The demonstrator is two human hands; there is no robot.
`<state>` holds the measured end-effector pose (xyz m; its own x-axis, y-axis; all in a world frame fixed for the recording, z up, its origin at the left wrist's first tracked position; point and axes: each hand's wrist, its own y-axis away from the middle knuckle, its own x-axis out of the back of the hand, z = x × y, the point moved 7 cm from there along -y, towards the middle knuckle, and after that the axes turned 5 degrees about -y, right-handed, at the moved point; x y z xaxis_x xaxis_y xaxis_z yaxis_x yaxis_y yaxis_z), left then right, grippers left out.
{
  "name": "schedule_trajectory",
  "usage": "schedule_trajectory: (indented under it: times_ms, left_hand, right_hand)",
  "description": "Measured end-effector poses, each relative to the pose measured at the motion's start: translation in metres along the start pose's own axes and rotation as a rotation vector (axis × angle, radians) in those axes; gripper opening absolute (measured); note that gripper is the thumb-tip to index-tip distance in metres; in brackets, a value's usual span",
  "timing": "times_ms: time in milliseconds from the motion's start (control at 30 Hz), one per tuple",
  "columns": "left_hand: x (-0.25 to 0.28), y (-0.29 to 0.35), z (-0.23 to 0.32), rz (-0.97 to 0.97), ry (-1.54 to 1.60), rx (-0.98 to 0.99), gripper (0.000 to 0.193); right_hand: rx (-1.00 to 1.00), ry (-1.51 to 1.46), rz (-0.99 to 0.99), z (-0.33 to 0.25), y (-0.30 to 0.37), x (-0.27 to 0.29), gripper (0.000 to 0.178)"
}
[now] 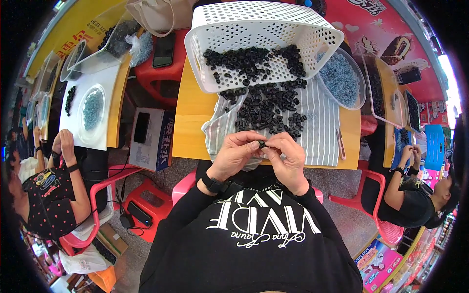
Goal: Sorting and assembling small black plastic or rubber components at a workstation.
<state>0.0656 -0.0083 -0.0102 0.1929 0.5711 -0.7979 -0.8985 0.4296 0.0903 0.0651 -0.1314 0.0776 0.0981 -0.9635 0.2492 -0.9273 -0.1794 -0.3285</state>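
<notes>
My left hand (235,155) and my right hand (289,163) meet at the near edge of the table. Their fingertips pinch a small black plastic piece (262,144), mostly covered by the fingers. Just beyond them, a heap of small black ring-like pieces (268,107) lies on a grey-and-white striped cloth (326,139). More of these pieces spill from a white perforated basket (239,13) tipped on its side toward me. To the right of the basket, a clear round tub (363,95) holds many tiny bluish translucent pieces (339,80).
Pink-handled tweezers or scissors (341,146) lie at the cloth's right edge. Left of the wooden table (190,122) are a red stool (151,73) with a phone (164,50) and a cardboard box (155,132). People work at tables on both sides.
</notes>
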Motion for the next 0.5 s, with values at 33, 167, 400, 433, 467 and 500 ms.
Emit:
schedule_trajectory:
  times_ms: [33,167,400,433,467,500]
  left_hand:
    - [0.000,0.000,0.000,0.000,0.000,0.000,0.021]
    - [0.000,0.000,0.000,0.003,-0.020,-0.009,0.021]
    - [-0.001,0.000,0.000,-0.013,-0.041,-0.026,0.021]
    - [-0.002,0.000,0.001,-0.014,-0.041,-0.026,0.021]
    - [-0.003,0.000,0.001,-0.008,-0.034,-0.016,0.021]
    - [-0.003,0.000,0.001,-0.002,-0.028,-0.007,0.021]
  right_hand:
    - [0.000,0.000,0.000,0.000,0.000,0.000,0.017]
    - [0.027,-0.003,-0.030,0.000,-0.001,0.000,0.017]
    - [-0.088,-0.044,-0.096,0.005,-0.006,0.002,0.017]
    - [-0.088,-0.044,-0.095,0.005,-0.007,0.003,0.017]
    - [-0.121,-0.079,-0.103,0.008,-0.007,0.004,0.016]
    - [-0.154,-0.114,-0.112,0.011,-0.008,0.005,0.015]
